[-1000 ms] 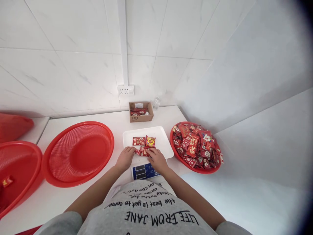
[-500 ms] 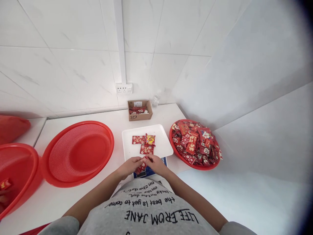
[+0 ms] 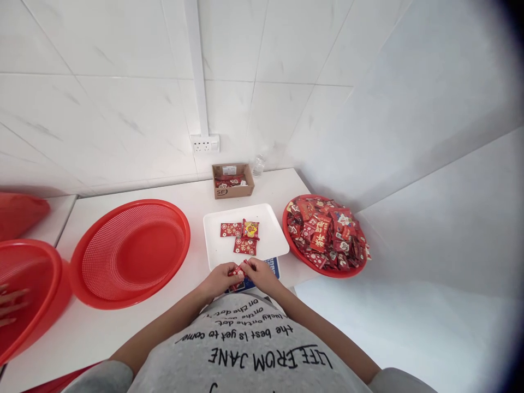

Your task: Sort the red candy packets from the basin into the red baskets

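Between my two hands I pinch a small red snack packet [image 3: 237, 272], close to my body and over the front of a scale. My left hand [image 3: 221, 278] has its fingers closed on the packet's left part, and my right hand [image 3: 261, 274] grips its right end. Just beyond them is the white scale tray [image 3: 216, 256], bearing two flat red packets [image 3: 244, 246] and a puffier yellow-and-red packet [image 3: 250, 229]. The scale's blue keypad panel [image 3: 272, 266] shows partly behind my right hand.
On the right, a red basket [image 3: 285, 232] is heaped with packets. A wide red sieve basket [image 3: 133, 256] stands left. At the far left, another person's hand [image 3: 12, 305] reaches into a red basket [image 3: 53, 262]. A cardboard box [image 3: 233, 192] and clear plastic bottle [image 3: 258, 165] stand by the wall.
My hands have barely shifted and still hold the red packet. In the far-left basket, the other person's hand has moved further into view with fingers spread. The camera view has tilted slightly.
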`<state>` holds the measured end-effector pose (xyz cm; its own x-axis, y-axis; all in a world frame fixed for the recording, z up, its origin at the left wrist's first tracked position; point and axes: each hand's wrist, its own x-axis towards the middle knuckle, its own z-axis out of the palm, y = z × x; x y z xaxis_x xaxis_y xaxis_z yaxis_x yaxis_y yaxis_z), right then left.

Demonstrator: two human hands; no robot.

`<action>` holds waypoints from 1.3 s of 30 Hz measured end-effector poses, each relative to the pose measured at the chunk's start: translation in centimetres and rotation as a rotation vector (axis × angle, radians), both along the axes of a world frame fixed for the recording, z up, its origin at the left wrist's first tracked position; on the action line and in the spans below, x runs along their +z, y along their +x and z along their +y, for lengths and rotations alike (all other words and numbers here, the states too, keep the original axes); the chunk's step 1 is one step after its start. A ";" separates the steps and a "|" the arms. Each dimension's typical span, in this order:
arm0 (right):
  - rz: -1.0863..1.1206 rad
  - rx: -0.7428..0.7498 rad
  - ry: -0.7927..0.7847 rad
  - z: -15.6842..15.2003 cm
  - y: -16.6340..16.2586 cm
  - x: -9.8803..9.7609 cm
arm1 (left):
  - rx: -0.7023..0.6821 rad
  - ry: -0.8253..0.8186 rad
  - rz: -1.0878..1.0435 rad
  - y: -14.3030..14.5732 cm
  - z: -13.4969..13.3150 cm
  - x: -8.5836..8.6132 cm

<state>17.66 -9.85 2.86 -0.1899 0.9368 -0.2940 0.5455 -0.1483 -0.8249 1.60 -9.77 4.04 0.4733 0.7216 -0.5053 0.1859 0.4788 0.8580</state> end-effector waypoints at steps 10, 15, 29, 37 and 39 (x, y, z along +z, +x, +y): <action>-0.006 0.019 0.042 -0.4 0.2 -0.8 | 0.035 -0.059 0.016 -0.1 -0.4 -0.2; -0.178 -0.021 0.258 1.4 1.4 -0.9 | 0.255 -0.093 -0.003 -0.8 0.4 0.2; -0.521 0.145 0.375 3.2 1.6 -2.1 | 0.367 -0.242 -0.257 -2.8 1.7 1.8; -0.437 0.115 0.373 3.0 1.8 -2.1 | 0.440 -0.236 -0.257 -2.8 1.9 1.6; -0.358 0.065 0.351 3.0 1.8 -1.9 | 0.510 -0.243 -0.237 -2.9 2.0 1.1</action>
